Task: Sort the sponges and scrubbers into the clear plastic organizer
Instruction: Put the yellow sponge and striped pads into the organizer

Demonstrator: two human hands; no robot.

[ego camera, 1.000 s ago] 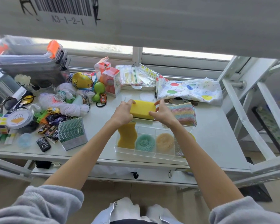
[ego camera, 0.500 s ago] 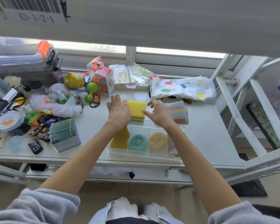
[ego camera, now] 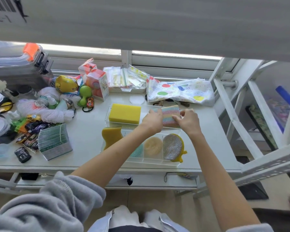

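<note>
Cluttered surface w/ clear plastic organizer near front edge; front row full: wavy sponge, teal, tan & steel scrubbers. Back row: yellow sponge seated at left. Left hand & right hand both pinching rainbow mesh sponge over back-right slot. Risks: snagging on divider, sitting crooked, shoving organizer twd edge if pressed hard.

Left of surface: white yarn, toy cars, card stack. Rear: dotted cloth, red boxes.
</note>
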